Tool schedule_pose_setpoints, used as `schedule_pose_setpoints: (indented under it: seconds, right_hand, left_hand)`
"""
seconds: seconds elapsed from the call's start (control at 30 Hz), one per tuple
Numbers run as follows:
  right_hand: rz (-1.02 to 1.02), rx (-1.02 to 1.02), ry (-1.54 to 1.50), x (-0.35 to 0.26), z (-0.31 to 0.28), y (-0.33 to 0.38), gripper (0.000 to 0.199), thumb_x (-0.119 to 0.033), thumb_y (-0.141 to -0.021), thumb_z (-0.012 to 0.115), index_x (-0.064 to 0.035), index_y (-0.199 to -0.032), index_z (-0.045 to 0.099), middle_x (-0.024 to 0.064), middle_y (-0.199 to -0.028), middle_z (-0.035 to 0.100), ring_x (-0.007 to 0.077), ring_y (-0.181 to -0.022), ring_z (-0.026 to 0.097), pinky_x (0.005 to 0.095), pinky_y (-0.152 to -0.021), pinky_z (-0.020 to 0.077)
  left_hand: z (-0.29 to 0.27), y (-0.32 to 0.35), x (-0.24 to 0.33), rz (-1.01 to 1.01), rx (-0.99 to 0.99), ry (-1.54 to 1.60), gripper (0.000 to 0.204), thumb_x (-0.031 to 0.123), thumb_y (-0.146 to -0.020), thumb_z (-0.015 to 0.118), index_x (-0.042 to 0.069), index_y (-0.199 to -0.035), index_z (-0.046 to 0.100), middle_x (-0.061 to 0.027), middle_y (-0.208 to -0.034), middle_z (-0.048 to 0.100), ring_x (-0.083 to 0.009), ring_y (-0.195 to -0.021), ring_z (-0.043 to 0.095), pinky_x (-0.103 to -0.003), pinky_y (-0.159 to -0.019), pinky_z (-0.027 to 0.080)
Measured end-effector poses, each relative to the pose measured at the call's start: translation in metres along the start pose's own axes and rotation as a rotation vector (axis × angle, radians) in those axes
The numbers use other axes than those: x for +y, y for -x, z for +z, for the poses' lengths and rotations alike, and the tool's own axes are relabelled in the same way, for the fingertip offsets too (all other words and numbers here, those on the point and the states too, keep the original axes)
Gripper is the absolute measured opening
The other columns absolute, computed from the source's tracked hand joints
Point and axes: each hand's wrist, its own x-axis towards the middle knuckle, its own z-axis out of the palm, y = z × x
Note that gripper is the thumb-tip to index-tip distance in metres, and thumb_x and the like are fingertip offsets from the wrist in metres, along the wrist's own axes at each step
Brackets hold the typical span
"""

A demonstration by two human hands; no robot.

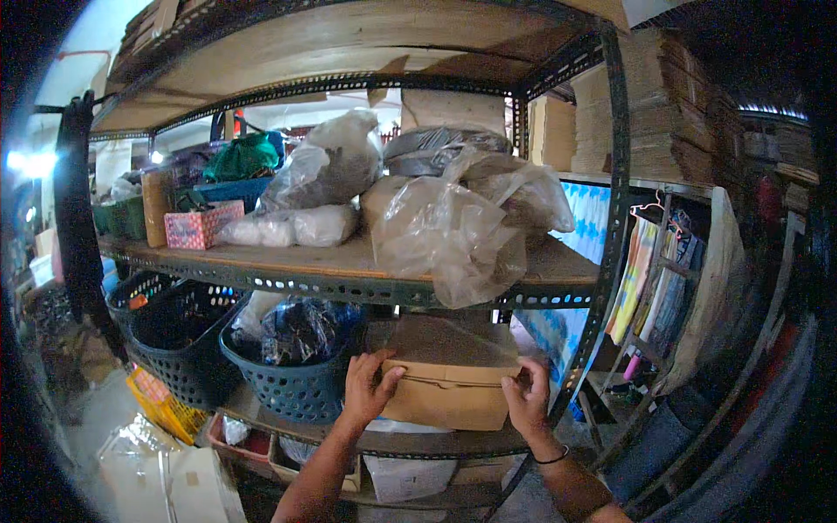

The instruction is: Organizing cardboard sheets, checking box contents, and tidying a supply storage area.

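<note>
Forearms: cut off by the lower picture edge.
Cardboard box [445, 383]: rear part hidden under the shelf board [349, 266]; left and right ends covered by left hand [368, 388] and right hand [527, 397].
Blue basket [296, 383] contents: dark bagged items, kind indeterminate.
Picture rim: dark, detail lost.

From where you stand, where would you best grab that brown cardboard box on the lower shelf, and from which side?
Probably by its two short ends, reaching in from the open front. The cardboard box lies flat and wide on the lower shelf, its front face out. The left hand and right hand already hold opposite ends.
</note>
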Motion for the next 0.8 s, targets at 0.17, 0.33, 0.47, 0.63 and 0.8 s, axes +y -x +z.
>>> schedule_pose_setpoints:
  seconds: [0.17,0.33,0.47,0.63,0.8]
  right_hand:
    - [-0.136,-0.094,0.079,-0.006,-0.010,-0.003,0.024,-0.009,-0.078,0.067,-0.0037,-0.097,0.053,0.0147,-0.106,0.054,0.0283,-0.097,0.051,0.0379,-0.088,0.0397]
    - [-0.248,-0.042,0.120,0.002,-0.012,0.005,0.017,-0.011,-0.080,0.066,-0.0023,-0.090,0.056,0.0150,-0.113,0.049,0.0290,-0.098,0.052,0.0385,-0.087,0.0410]
    - [-0.187,-0.031,0.186,0.000,-0.014,0.020,0.026,-0.017,-0.078,0.069,-0.0049,-0.098,0.058,0.0191,-0.120,0.046,0.0352,-0.115,0.042,0.0458,-0.098,0.0333]
    - [-0.223,-0.118,0.186,0.004,-0.014,0.032,0.036,-0.025,-0.085,0.063,-0.0048,-0.113,0.052,0.0206,-0.125,0.043,0.0361,-0.118,0.039,0.0483,-0.100,0.0306]
    - [0.035,-0.065,0.137,0.004,-0.004,0.049,0.064,-0.038,-0.083,0.064,0.0001,-0.129,0.041,0.0213,-0.127,0.042,0.0358,-0.122,0.037,0.0456,-0.101,0.0317]
  left_hand:
    - [0.002,0.002,-0.004,-0.057,0.020,0.120,0.028,0.027,-0.079,0.068,0.004,-0.095,0.064,-0.0134,-0.089,0.061,-0.0311,-0.083,0.053,-0.039,-0.077,0.041]
    - [0.004,0.011,-0.003,-0.049,0.023,0.102,0.035,0.029,-0.076,0.073,0.005,-0.100,0.067,-0.0159,-0.106,0.048,-0.0290,-0.096,0.049,-0.038,-0.087,0.043]
    - [0.000,0.020,-0.002,0.050,-0.010,0.016,0.039,0.029,-0.077,0.073,0.010,-0.110,0.064,-0.0191,-0.124,0.039,-0.0342,-0.111,0.046,-0.041,-0.093,0.041]
    - [0.001,0.031,0.002,-0.046,-0.010,0.055,0.041,0.029,-0.080,0.071,0.008,-0.114,0.062,-0.0211,-0.128,0.039,-0.0372,-0.113,0.049,-0.042,-0.094,0.043]
    - [0.014,0.052,0.000,-0.244,0.048,0.171,0.062,0.031,-0.086,0.062,0.003,-0.135,0.038,-0.0240,-0.131,0.039,-0.0400,-0.119,0.043,-0.042,-0.099,0.037]
